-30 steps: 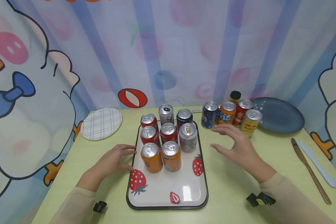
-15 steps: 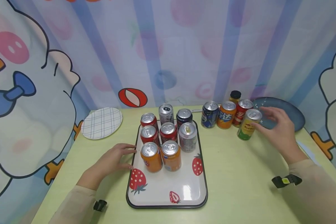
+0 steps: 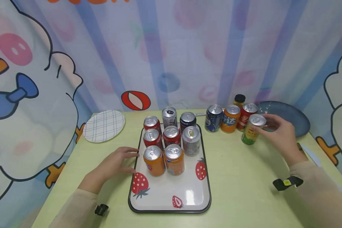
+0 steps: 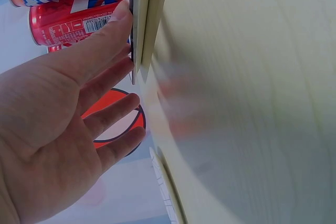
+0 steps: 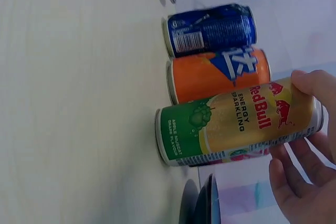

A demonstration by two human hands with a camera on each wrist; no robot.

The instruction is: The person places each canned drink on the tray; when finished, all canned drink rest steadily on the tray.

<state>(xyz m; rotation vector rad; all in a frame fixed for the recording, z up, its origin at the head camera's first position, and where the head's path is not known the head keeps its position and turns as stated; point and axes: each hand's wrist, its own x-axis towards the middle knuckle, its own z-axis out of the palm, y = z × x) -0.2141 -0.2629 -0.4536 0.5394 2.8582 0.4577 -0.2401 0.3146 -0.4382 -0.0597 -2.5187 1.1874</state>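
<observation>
Location of Red Bull can (image 3: 250,134)?

Table, right of tray (image 3: 156,198), in front of red can (image 3: 245,117). Dark plate (image 3: 297,122) behind and to the right. Base touching the table or not: can't tell.

Right hand (image 3: 280,136)?

Thumb across the near face, fingers bent round the right side, high by the lid. Reads as a pinch on the Red Bull can.

Left hand (image 3: 112,164)?

Fingers loosely spread, tips at the tray's left rim. Grips nothing.

Hold good enough?

High, I'd say, so the base may swing. Lower, nearer mid-body, should be steadier. Firm, no squeezing: the wall could dent. Full or empty, can't tell, so best take the weight gently.

Neighbours?

Orange can (image 3: 229,122) and red can near. A pull toward the person before any lift, lid level, should avoid clipping them. Left fingers best light on that rim, or the tray's cans may shift.
</observation>
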